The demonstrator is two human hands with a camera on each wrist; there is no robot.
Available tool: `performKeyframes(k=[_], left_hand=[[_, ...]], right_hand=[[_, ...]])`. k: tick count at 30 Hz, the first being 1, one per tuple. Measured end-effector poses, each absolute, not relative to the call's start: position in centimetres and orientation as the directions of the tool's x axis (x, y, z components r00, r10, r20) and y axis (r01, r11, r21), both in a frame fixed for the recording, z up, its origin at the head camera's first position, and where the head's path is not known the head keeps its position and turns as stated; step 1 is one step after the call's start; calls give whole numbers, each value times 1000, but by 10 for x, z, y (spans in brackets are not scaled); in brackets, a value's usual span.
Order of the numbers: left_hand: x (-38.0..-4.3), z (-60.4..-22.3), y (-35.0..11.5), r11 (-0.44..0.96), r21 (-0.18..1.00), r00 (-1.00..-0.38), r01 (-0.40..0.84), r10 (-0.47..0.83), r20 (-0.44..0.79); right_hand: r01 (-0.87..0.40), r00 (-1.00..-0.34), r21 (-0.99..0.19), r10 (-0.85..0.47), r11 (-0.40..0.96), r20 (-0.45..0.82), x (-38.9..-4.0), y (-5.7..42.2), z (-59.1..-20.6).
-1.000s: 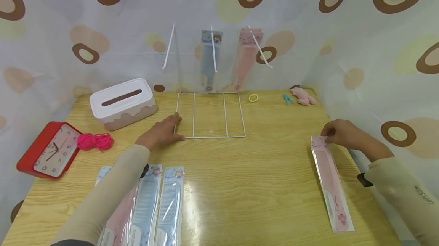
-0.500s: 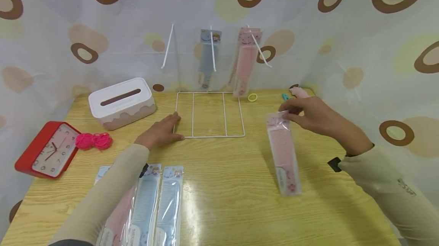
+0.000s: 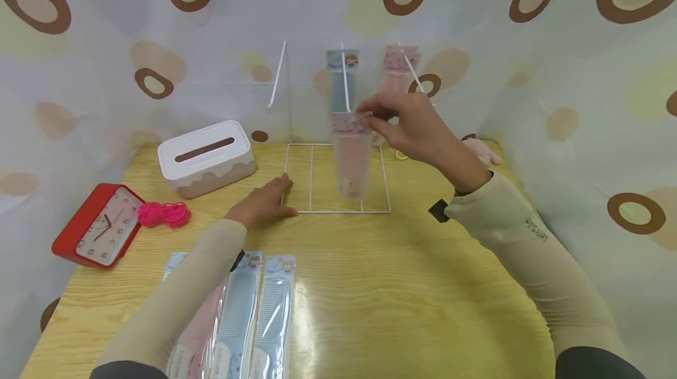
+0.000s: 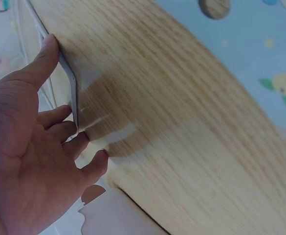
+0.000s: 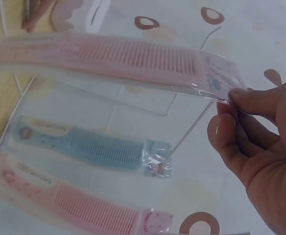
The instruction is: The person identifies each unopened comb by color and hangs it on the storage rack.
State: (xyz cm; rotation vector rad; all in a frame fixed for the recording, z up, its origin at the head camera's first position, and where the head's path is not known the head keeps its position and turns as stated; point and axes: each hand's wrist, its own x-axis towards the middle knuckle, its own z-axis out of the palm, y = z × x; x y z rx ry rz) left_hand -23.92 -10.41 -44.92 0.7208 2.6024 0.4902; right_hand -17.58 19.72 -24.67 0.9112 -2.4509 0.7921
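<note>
My right hand (image 3: 415, 126) pinches the top corner of a packaged pink comb (image 3: 351, 156), which hangs handle down in front of the middle hook (image 3: 346, 82) of a white wire display rack (image 3: 338, 212). In the right wrist view, the packet of this pink comb (image 5: 128, 58) is apart from the hooks. A packaged blue comb (image 3: 335, 59) hangs on the middle hook, and packaged pink combs (image 3: 395, 60) hang on the right one. My left hand (image 3: 261, 203) touches the rack base's left side, thumb at the front corner (image 4: 50, 41) and fingers spread loosely along the rod.
Several packaged blue and pink combs (image 3: 273, 314) lie front left. At the left stand a red clock (image 3: 100, 226), pink yarn (image 3: 164, 214) and a tissue box (image 3: 206, 158). A pink toy (image 3: 482, 151) lies back right. The left hook (image 3: 277, 73) bears nothing.
My right hand has lifted the pink comb from the table's right side and carried it left and up to the rack's middle hook. My left hand has stayed at the rack base.
</note>
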Motion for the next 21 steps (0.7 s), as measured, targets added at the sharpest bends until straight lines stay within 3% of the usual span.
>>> performKeyframes(k=[10, 17, 21], left_hand=[[-239, -450, -100, 811, 410, -799, 418, 543, -259], [-237, -447, -98, 810, 422, -795, 406, 541, -274], [-236, -447, -97, 809, 431, -793, 400, 541, -279]], right_hand=[[-630, -751, -414, -382, 657, 538, -167, 212, -242], [-484, -843, -531, -206, 695, 497, -148, 252, -241], [-452, -849, -566, -137, 689, 511, -135, 268, -238]])
